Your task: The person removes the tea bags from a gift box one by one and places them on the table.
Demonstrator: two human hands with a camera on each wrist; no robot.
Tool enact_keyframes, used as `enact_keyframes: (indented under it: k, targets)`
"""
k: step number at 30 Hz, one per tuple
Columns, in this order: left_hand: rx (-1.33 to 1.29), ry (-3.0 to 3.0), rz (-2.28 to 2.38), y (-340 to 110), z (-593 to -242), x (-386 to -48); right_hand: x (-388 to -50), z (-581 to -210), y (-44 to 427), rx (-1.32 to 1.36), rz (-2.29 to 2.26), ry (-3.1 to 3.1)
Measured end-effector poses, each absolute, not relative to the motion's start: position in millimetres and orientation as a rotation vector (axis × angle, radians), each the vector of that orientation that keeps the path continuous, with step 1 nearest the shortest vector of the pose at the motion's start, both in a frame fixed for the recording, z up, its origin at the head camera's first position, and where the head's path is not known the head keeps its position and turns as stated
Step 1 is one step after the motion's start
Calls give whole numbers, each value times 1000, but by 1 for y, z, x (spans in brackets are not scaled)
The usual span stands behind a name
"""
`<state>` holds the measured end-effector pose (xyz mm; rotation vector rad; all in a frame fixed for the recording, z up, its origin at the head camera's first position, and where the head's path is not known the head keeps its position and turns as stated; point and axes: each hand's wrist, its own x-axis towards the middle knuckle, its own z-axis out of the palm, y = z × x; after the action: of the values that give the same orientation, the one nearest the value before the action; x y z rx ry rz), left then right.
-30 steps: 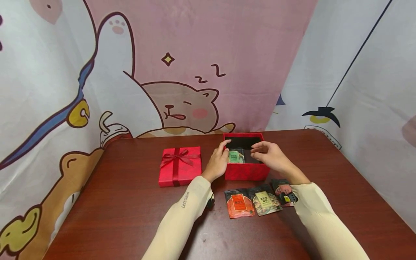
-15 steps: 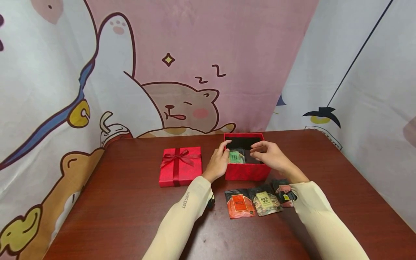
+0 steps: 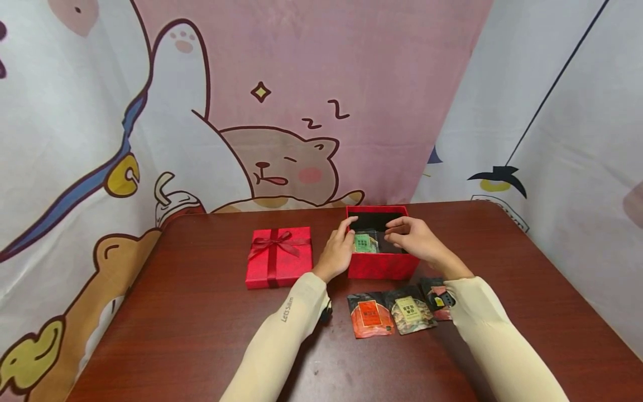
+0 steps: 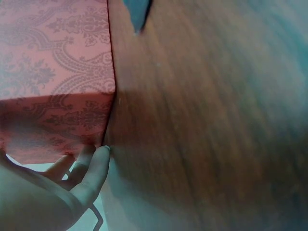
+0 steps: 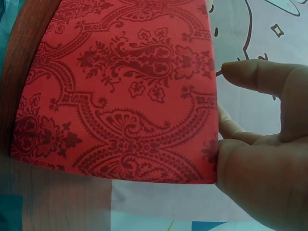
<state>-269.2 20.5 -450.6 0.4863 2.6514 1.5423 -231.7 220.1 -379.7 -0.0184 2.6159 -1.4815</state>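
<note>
The open red box [image 3: 383, 266] has a dark inside, where a green-labelled packet [image 3: 364, 242] lies at the left. My left hand [image 3: 337, 250] grips the box's left wall; in the left wrist view this hand [image 4: 57, 192] has its fingers against the patterned side. My right hand [image 3: 418, 243] reaches over the box's right edge, its fingers bent above the dark interior; whether they hold anything is hidden. In the right wrist view the right hand [image 5: 264, 125] is beyond the edge of the box side [image 5: 125, 96].
A red lid [image 3: 291, 262] with a ribbon bow rests left of the box. In front of the box lie an orange packet [image 3: 371, 315], a yellow-labelled packet [image 3: 409, 310] and a pink-labelled packet [image 3: 443, 314], partly hidden by the right wrist. A printed curtain [image 3: 382, 100] hangs behind the table [image 3: 201, 335].
My right hand has shifted slightly to the left over the box. The left hand, box, lid and packets show no clear movement.
</note>
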Motion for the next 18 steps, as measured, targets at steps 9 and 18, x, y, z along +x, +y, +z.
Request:
enact_keyframes:
  k: [9, 18]
  targets:
    - [473, 2653, 1536, 20, -451, -270, -236, -380, 218, -13, -1463, 2610]
    - [480, 2659, 1527, 21, -453, -271, -246, -382, 215, -45, -1453, 2611]
